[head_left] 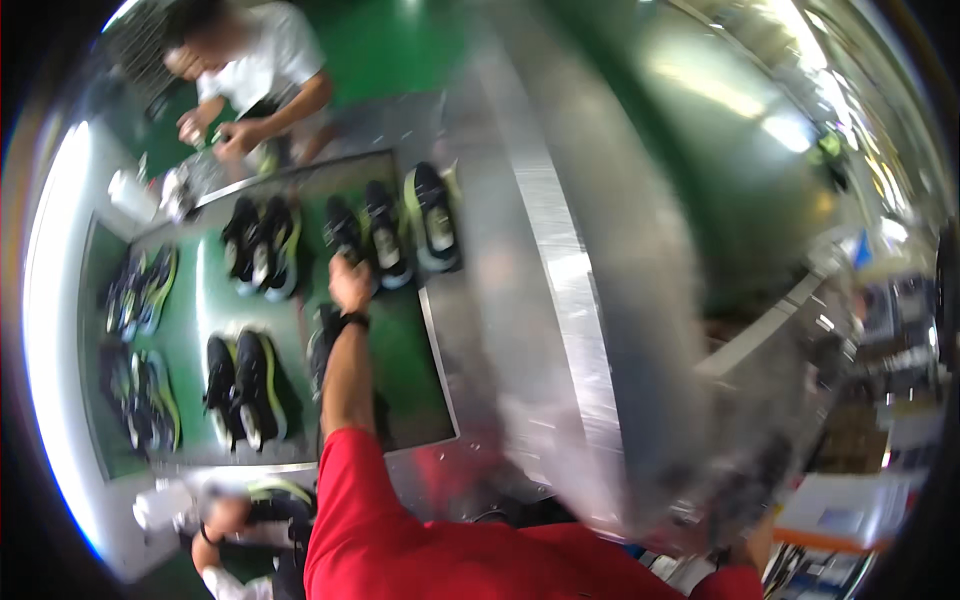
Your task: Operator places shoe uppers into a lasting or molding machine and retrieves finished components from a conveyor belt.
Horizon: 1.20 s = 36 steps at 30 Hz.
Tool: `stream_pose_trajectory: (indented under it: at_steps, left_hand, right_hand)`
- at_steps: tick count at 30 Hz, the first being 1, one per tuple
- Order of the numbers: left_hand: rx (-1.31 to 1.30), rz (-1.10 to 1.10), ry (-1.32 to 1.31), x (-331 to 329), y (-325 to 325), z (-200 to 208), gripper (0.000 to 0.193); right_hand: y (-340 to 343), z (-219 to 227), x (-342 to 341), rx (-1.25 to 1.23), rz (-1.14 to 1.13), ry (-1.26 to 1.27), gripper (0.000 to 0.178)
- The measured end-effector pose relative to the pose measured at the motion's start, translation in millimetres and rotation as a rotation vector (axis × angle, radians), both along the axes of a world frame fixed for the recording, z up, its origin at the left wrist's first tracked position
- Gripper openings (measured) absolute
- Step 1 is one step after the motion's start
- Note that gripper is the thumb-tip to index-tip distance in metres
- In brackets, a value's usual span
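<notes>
My left arm, in a red sleeve with a dark band at the wrist, reaches out over a green work surface (410, 400). At its end my left hand (350, 283) is closed on the near end of a black sneaker (342, 225). Right beside that sneaker stand a second black sneaker (384, 235) and a third one with a yellow-green sole edge (434, 215). Partly behind my forearm is another dark shoe (322, 340). At the lower right my right forearm (760, 545) shows only in part; the fingers are hidden or blurred.
Black sneakers stand in groups farther left (262, 245), (245, 390). A metal frame (440, 350) borders the green surface. A large blurred grey metal structure (560, 260) rises at right. One co-worker (270, 70) works across at the far side, another (230, 540) at lower left.
</notes>
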<state>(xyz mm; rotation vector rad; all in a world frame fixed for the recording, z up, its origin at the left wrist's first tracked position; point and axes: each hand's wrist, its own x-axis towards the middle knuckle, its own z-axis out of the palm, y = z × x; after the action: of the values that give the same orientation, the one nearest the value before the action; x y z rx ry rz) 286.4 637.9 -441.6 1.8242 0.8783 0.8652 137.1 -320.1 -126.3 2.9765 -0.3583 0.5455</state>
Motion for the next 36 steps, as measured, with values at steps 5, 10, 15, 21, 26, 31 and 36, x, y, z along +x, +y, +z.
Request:
stream_pose_trajectory:
  at_steps: [5, 10, 15, 21, 26, 31, 36]
  left_hand:
    - [0.009, -0.260, 0.075, -15.4, 2.0, 14.5, 0.051]
    - [-0.341, -0.402, -0.292, -39.3, 95.4, 127.7, 0.048]
    - [0.069, -0.448, -0.411, -41.0, -35.0, 467.1, 0.046]
    - [0.222, -0.670, -0.377, -84.9, -210.9, 616.4, 0.042]
    - [0.231, -0.972, -0.376, -84.5, -383.5, 637.7, 0.041]
    - [0.183, -1.449, -0.587, -144.5, -569.5, 643.6, 0.058]
    - [-0.451, -1.979, -1.072, -229.6, -703.9, 601.4, 0.062]
  right_hand:
    - [104.7, 10.1, 71.0, 0.002, 0.147, -0.174, 0.021]
    - [156.0, 45.1, 70.2, 0.261, -0.036, 0.044, 0.035]
    - [147.3, 57.7, 49.4, 0.299, 0.100, 0.093, 0.039]
    - [163.0, 68.9, 46.4, 0.436, 0.210, -0.014, 0.038]
    - [164.3, 61.2, 45.0, 0.465, 0.317, -0.110, 0.037]
    - [156.3, 54.7, 42.7, 0.541, 0.363, -0.160, 0.038]
    - [153.1, 70.0, 42.4, 0.606, 0.341, -0.039, 0.039]
